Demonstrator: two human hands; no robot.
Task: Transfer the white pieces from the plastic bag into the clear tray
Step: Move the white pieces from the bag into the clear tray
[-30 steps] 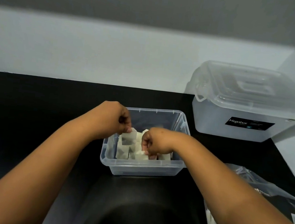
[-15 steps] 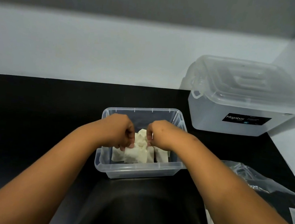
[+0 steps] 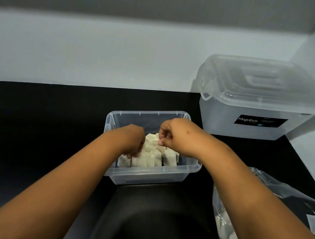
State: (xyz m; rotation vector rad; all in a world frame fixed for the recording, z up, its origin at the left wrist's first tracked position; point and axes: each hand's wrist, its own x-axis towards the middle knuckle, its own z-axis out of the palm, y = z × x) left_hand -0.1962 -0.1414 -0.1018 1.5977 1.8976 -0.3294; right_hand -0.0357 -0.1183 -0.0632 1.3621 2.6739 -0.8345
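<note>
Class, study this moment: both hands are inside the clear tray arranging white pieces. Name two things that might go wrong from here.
1. The white pieces are piled toward the front of the clear plastic tray; the left hand or right hand might knock one over the rim.
2. The crumpled clear plastic bag lies under the right forearm, so pulling that arm back may drag it.

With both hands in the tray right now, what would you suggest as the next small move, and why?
Probably withdraw the right hand to the plastic bag for more: white pieces already stand packed in the clear tray, while pale pieces seemingly remain in the bag.
</note>
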